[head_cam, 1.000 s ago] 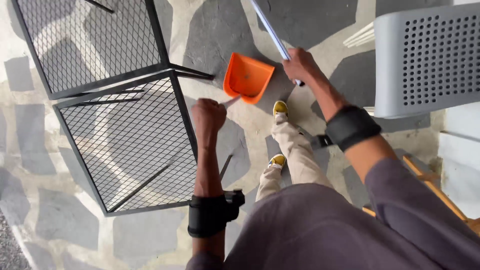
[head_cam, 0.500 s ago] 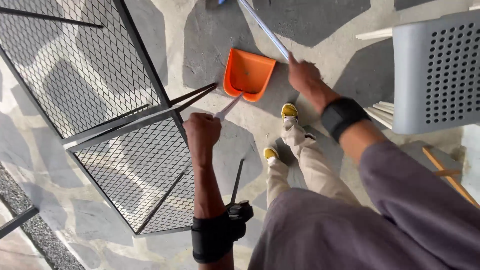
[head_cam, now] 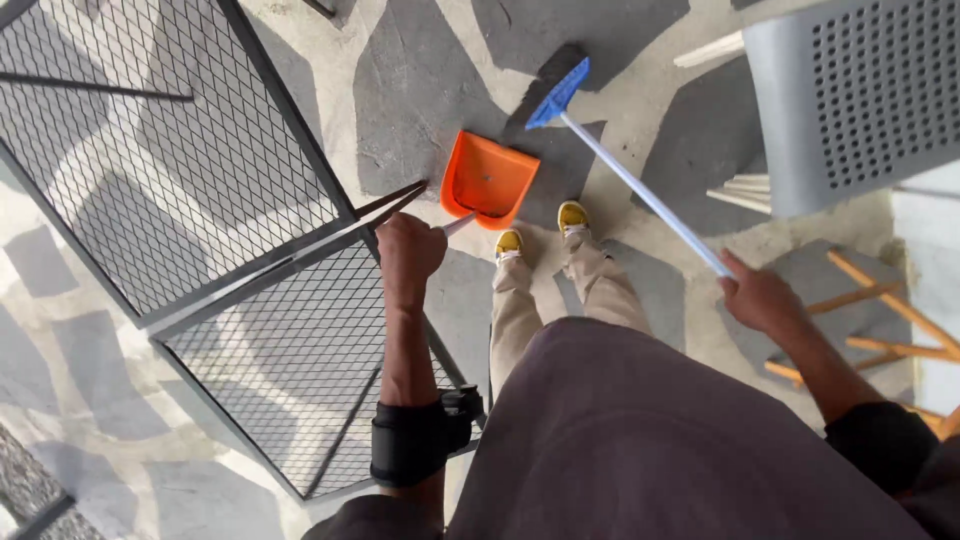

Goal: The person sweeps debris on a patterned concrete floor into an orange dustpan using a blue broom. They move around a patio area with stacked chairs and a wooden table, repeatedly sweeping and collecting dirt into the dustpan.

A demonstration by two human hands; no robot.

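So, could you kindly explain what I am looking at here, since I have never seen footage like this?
There is no machine: a camera on a person's head looks down at their own body, legs and yellow shoes. The left hand closes its grip on the handle of an orange plastic dustpan resting on the patchy grey stone floor. The right hand holds the pale handle of a blue broom. A black wire-mesh frame stands on the left, a grey perforated chair on the right.

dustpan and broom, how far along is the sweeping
Set up: the orange dustpan rests on the stone floor, held by the left hand. In hand: the right hand angles the blue broom beside it. Left: no dirt shows in the pan.
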